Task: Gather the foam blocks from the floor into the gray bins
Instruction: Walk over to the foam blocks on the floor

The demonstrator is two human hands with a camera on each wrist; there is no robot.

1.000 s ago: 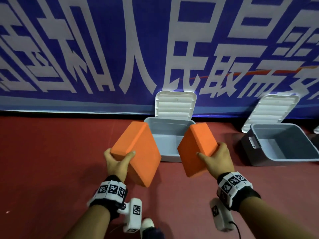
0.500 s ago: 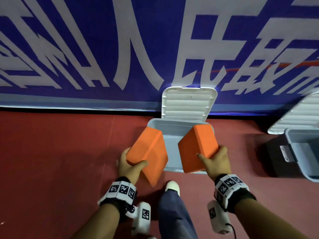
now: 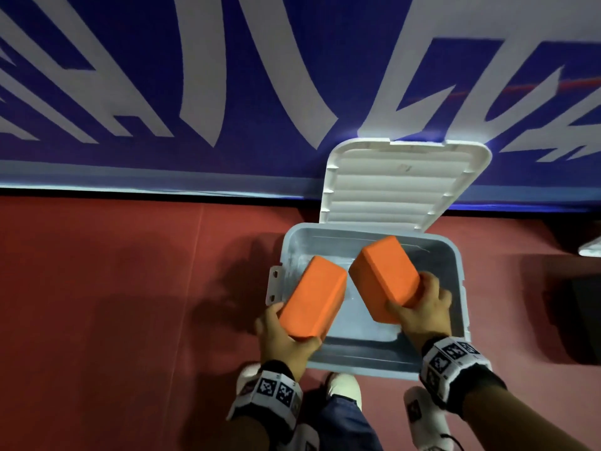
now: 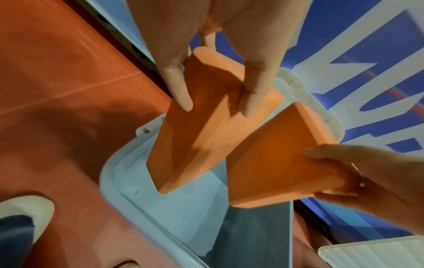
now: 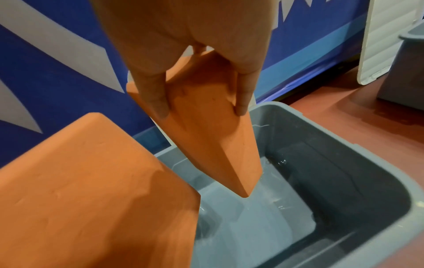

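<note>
Nearest: left hand [image 3: 286, 340] clamped on the near end of the left foam block [image 3: 312, 301], thumb one face, fingers the other; right hand [image 3: 422, 314] gripping the right foam block [image 3: 387, 275] likewise. Both blocks tilted, far ends converging over the open gray bin [image 3: 455, 271]; neither appears to touch the floor of it. Bin looks empty otherwise. Suggest: lower until a corner meets the bottom, lay each flat side by side, then release; dropping them crossed would likely waste space. Beyond: white lid [image 3: 403, 183] propped against the blue banner [image 3: 162, 76].
</note>
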